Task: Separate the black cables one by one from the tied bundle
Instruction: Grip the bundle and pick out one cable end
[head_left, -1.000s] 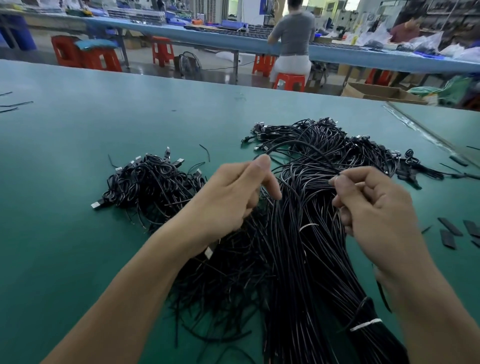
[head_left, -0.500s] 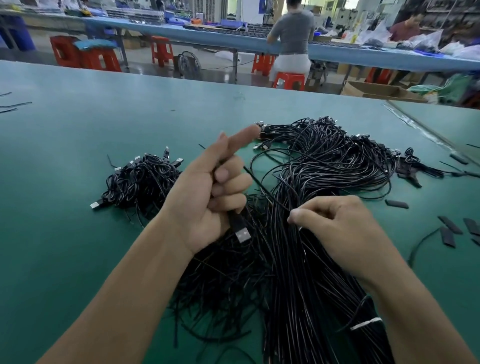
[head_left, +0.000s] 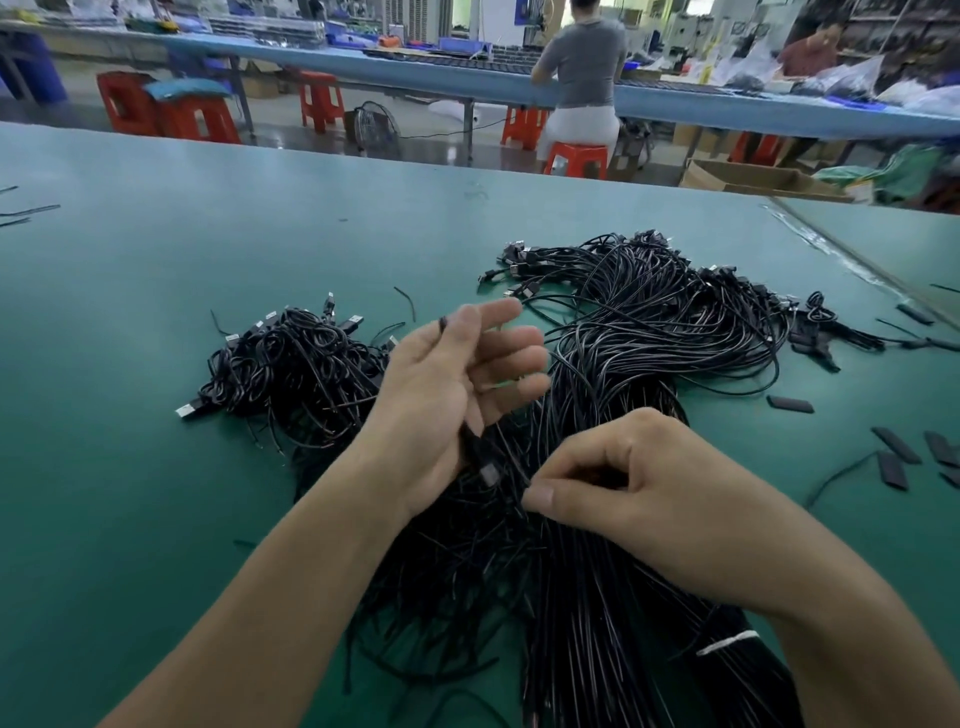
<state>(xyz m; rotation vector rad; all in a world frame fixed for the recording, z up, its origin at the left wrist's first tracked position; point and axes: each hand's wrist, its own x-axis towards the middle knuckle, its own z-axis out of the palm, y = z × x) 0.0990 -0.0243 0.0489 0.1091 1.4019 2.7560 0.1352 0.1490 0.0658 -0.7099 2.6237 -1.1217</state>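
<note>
One head-worn view — wide, tilted forward and down — sits close over the green table (head_left: 156, 493).

My left hand (head_left: 457, 395) sits mid-frame, palm turned to the right, fingers half-curled around a cable (head_left: 475, 449). My right hand (head_left: 623, 483), just lower right, is curled, its thumb and forefinger pinching the same cable. Both forearms enter from the bottom edge.

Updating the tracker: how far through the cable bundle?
Done: a small separated pile sits left. In hand: left hand holds one cable, plug at its palm; right hand pinches strands of the tied bundle. Left: most of that bundle, white tie still on.
</note>
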